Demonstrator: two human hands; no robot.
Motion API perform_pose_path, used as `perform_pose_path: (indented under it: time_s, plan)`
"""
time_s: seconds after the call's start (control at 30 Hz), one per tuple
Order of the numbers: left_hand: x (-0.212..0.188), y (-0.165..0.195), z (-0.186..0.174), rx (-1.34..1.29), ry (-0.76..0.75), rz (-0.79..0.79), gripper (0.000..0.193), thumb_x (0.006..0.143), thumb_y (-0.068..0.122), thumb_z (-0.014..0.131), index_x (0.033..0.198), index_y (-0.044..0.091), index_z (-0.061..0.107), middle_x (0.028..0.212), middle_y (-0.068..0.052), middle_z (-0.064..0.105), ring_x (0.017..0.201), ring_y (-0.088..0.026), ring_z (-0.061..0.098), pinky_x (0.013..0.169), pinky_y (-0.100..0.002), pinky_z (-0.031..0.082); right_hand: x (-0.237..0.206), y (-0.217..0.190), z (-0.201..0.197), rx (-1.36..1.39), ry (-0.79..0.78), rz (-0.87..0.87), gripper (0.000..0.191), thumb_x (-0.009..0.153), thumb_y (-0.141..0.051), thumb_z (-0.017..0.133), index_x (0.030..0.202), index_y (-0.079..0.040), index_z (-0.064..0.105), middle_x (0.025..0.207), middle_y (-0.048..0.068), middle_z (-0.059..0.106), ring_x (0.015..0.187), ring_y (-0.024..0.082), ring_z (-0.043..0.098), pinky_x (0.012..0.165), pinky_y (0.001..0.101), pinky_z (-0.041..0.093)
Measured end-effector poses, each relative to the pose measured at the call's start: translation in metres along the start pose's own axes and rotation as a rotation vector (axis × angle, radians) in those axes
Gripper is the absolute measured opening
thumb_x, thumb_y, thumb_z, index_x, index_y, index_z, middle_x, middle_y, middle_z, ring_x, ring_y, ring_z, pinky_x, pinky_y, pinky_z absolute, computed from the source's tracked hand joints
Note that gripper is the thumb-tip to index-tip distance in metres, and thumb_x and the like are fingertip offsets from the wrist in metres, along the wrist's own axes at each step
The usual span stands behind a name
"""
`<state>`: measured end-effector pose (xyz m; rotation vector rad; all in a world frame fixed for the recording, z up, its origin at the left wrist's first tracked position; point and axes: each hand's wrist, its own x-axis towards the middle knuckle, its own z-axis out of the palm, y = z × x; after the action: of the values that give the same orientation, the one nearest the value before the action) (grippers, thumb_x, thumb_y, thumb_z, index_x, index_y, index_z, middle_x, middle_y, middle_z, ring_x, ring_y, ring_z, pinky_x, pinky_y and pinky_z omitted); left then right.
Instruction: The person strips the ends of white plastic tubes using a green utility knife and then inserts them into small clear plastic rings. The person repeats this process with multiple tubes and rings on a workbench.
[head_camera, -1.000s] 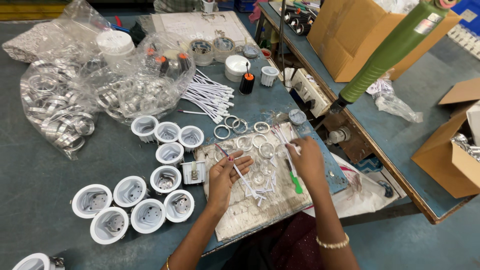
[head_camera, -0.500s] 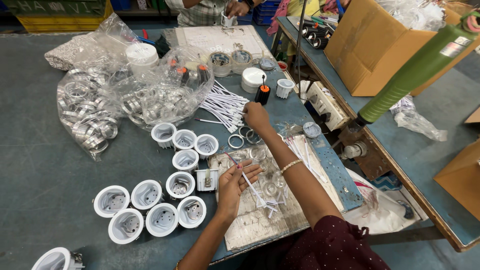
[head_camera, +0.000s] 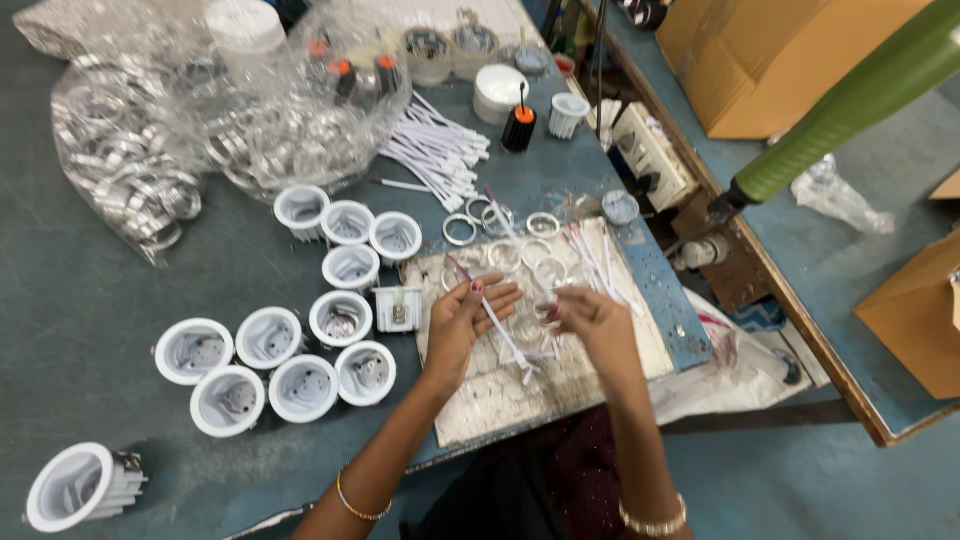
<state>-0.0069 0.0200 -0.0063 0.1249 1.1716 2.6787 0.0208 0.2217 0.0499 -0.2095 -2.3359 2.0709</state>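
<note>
My left hand (head_camera: 468, 318) pinches a thin white wire with a red tip (head_camera: 500, 325) over a worn white work pad (head_camera: 590, 385). My right hand (head_camera: 590, 318) is close beside it, fingers curled around a small clear ring (head_camera: 553, 300) at the wire's side. Several clear and metal rings (head_camera: 505, 255) lie on the pad just beyond my fingers. A bundle of loose white wires (head_camera: 435, 150) lies farther back on the table.
Several white round lamp housings (head_camera: 300, 385) stand left of the pad, and one more (head_camera: 70, 485) is at the near left corner. Clear bags of metal rings (head_camera: 130, 170) fill the back left. A green tool handle (head_camera: 850, 95) hangs at right above cardboard boxes (head_camera: 780, 55).
My right hand has pulled back from the wire bundle at the rear and now meets my left hand over the pad. The view has moved closer.
</note>
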Motion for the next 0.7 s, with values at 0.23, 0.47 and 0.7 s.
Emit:
perform_pose_path:
  time_s: [0.23, 0.47, 0.7]
  plan:
    - [-0.003, 0.002, 0.002, 0.034, -0.083, -0.064, 0.045, 0.107, 0.023, 0.048, 0.132, -0.014, 0.053, 0.126, -0.03, 0.067, 0.118, -0.036, 0.07, 0.102, -0.042, 0.058, -0.074, 0.045, 0.017, 0.169, 0.001, 0.056, 0.03, 0.093, -0.002, 0.067, 0.12, 0.011, 0.066, 0.106, 0.021, 0.078, 0.095, 0.021, 0.076, 0.086, 0.0324, 0.061]
    - [-0.004, 0.003, 0.006, 0.066, -0.121, -0.064, 0.046, 0.107, 0.024, 0.048, 0.133, -0.014, 0.053, 0.128, -0.029, 0.067, 0.119, -0.034, 0.069, 0.103, -0.04, 0.058, -0.075, 0.056, 0.026, 0.279, -0.1, 0.118, 0.03, 0.094, -0.002, 0.066, 0.12, 0.012, 0.063, 0.104, 0.023, 0.077, 0.095, 0.025, 0.077, 0.088, 0.0336, 0.062]
    - [-0.006, 0.001, 0.008, 0.102, -0.148, -0.062, 0.047, 0.107, 0.027, 0.048, 0.131, -0.013, 0.054, 0.127, -0.028, 0.068, 0.119, -0.034, 0.07, 0.102, -0.039, 0.058, -0.073, 0.051, 0.026, 0.288, -0.148, 0.189, 0.031, 0.094, -0.002, 0.065, 0.121, 0.013, 0.063, 0.106, 0.023, 0.077, 0.097, 0.026, 0.077, 0.091, 0.0343, 0.062]
